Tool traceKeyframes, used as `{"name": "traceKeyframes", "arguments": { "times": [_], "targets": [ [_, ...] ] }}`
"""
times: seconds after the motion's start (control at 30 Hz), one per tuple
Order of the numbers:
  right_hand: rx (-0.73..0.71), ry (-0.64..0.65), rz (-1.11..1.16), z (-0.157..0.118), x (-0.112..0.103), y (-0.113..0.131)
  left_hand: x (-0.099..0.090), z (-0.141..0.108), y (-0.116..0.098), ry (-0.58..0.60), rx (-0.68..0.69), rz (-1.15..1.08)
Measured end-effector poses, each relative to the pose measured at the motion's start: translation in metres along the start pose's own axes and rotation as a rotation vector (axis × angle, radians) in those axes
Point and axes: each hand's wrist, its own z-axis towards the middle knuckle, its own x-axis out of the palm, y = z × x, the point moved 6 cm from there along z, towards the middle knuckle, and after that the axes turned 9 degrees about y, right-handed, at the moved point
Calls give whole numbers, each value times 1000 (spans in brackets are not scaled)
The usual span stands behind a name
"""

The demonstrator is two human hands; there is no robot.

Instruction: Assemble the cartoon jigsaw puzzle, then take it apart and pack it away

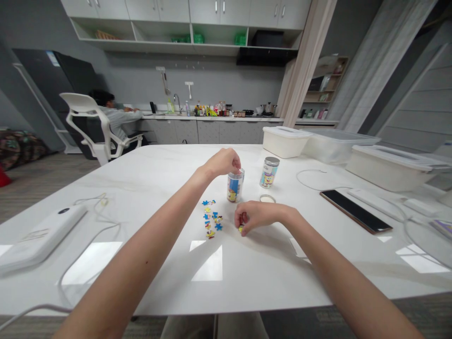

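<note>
My left hand (222, 162) hangs over an open cylindrical puzzle tin (235, 187) printed with a yellow cartoon, its fingertips at the rim. Whether those fingers hold anything is hidden. My right hand (254, 216) rests low on the white table (169, 278), pinching a small yellow jigsaw piece (240, 229). Several blue and yellow jigsaw pieces (211, 219) lie in a loose strip left of that hand. Behind it stand a second printed tin (269, 172) with a silver lid and a round pale lid (267, 199), which lies flat.
White lidded storage boxes (284, 142) line the far table edge. A dark smartphone (356, 211), white power strip (374, 203) and white cables lie to the right. A white device (42, 233) sits left. A seated person (113, 117) occupies a white chair behind.
</note>
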Motion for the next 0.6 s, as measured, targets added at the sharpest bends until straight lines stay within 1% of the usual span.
{"name": "traceKeyframes", "arguments": {
  "times": [0.1,0.27,0.43,0.47,0.53,0.57,0.6],
  "targets": [
    [9,38,25,2,2,-2,-4,-2,1,-16,14,-52],
    [61,71,-1,2,1,-1,-8,-3,6,-85,32,-83],
    [70,61,-16,2,0,-4,-8,-5,4,-74,24,-145],
    [78,63,-2,2,0,-5,-9,-8,3,-100,14,-132],
    [95,75,33,2,2,-8,-13,-22,5,-191,-30,-65],
    [96,83,44,3,4,-9,-14,-32,8,-227,-72,-17],
    [87,84,50,3,4,-8,-13,-42,13,-233,-127,33]
  ]
}}
